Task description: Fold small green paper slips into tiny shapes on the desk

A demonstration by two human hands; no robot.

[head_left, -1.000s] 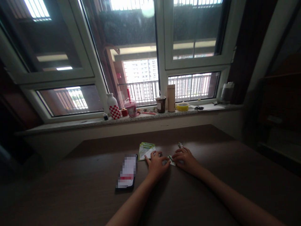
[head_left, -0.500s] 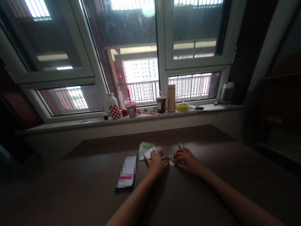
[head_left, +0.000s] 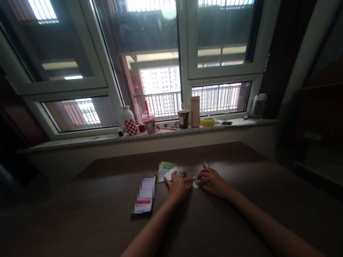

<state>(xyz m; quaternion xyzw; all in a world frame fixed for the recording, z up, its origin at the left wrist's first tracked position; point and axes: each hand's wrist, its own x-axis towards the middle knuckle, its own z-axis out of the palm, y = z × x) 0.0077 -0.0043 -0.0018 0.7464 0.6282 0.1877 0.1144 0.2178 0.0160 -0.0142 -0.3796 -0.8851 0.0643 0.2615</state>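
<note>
On the brown table lies a small white-and-green piece [head_left: 195,183], flat and too small to make out in detail. My left hand [head_left: 179,186] has its fingers spread, the outstretched fingertips touching the piece's left edge. From the other side, my right hand [head_left: 214,184] holds its right edge with bent fingers. Behind my left hand is a green-and-white printed packet [head_left: 164,172], with a white scrap [head_left: 169,174] on it partly covered by the fingers. Just beyond my right fingers sits a small shiny crumpled item [head_left: 205,165].
A smartphone [head_left: 144,196] lies left of my left forearm. Along the windowsill [head_left: 107,139] stand a checkered bottle [head_left: 129,122], a pink drink cup [head_left: 149,122], a dark drink cup [head_left: 183,119], a tan flask [head_left: 195,111], yellow tape [head_left: 208,122] and black-handled scissors [head_left: 227,122].
Almost nothing differs. The small white-and-green piece shifts very slightly between my fingertips; both hands stay in place.
</note>
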